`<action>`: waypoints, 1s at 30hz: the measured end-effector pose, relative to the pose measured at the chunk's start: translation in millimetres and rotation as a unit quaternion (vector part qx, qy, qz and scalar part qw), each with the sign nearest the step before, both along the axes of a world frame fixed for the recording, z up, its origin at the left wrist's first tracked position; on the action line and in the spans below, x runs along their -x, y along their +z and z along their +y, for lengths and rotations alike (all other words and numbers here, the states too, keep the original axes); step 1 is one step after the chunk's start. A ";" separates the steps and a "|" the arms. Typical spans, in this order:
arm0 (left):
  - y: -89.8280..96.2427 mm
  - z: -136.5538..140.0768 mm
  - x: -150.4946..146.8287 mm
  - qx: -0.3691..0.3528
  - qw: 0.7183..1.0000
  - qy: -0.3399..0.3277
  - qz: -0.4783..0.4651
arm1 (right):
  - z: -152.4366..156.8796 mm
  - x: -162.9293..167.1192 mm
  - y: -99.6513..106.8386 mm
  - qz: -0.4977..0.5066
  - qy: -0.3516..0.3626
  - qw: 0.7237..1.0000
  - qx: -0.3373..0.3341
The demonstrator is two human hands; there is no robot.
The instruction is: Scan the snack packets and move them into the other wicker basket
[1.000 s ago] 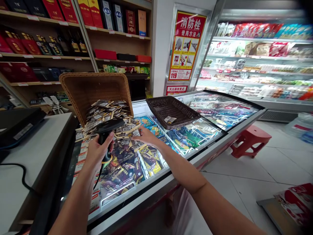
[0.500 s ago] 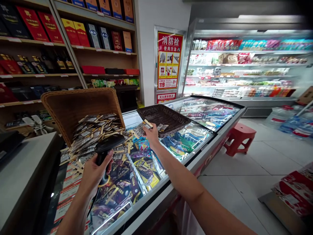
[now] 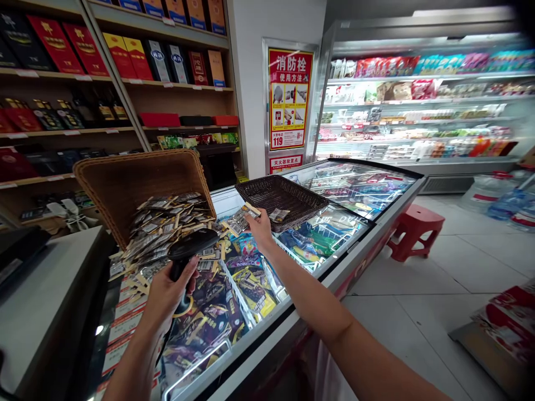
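My left hand point(image 3: 173, 289) is wrapped round the handle of a black barcode scanner point(image 3: 193, 243), its head over the glass top. My right hand point(image 3: 259, 227) pinches a small clear snack packet point(image 3: 239, 219) with a tan edge, at the near left rim of a dark woven tray point(image 3: 284, 195). Inside that tray lies another small packet point(image 3: 278, 214). To the left, a tan wicker basket point(image 3: 137, 167) rests tipped on its side, and a heap of similar packets point(image 3: 165, 228) spills from it onto the freezer's glass top.
Beneath everything stands a glass-topped chest freezer point(image 3: 288, 317) holding bagged goods. A grey counter point(image 3: 50, 289) flanks it on the left. On the right are a red plastic stool point(image 3: 416, 231) and large water bottles point(image 3: 485, 195). Shelves of boxes point(image 3: 171, 61) rise behind.
The view has shifted slightly, so the scene sits a little differently in frame. Both hands keep their holds; the packet in my right hand now shows more of its face.
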State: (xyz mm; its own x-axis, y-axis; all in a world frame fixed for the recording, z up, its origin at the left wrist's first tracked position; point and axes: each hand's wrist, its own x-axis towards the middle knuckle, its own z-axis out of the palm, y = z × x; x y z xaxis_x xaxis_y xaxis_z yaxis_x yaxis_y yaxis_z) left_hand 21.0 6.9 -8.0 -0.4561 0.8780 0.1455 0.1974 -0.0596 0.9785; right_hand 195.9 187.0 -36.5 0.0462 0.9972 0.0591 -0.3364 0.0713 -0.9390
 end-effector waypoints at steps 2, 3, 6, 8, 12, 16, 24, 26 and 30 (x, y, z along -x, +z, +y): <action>-0.7 -0.6 0.5 -0.002 1.000 -0.005 0.006 | -0.9 -0.2 0.7 -0.003 0.002 1.000 0.000; -0.9 -0.9 0.8 -0.002 1.000 -0.009 0.010 | -1.1 -0.3 0.9 -0.005 0.002 1.000 -0.001; -1.3 -1.8 2.0 0.003 0.999 -0.025 0.030 | -0.7 -0.2 0.6 -0.006 -0.003 1.000 -0.005; -1.5 -1.8 3.1 0.010 0.999 -0.033 0.042 | 0.5 -0.3 -0.3 -0.004 -0.002 1.000 -0.006; -1.9 -0.6 4.8 0.026 0.998 -0.042 0.040 | 5.0 0.0 -5.2 0.001 -0.002 1.000 -0.013; -1.3 -0.2 4.9 0.022 0.999 -0.028 0.041 | 13.2 5.5 -14.0 0.042 -0.001 0.999 -0.012; -6.3 3.6 14.7 0.034 0.999 -0.001 0.021 | 42.5 2.7 -1.4 0.327 -0.041 0.944 0.005; -6.1 4.2 17.0 0.023 1.000 0.009 0.014 | 44.3 -0.9 3.7 0.356 -0.068 0.932 -0.017; -1.8 5.9 25.0 -0.008 0.999 0.043 -0.007 | 34.2 4.8 -1.3 0.301 0.003 0.953 -0.024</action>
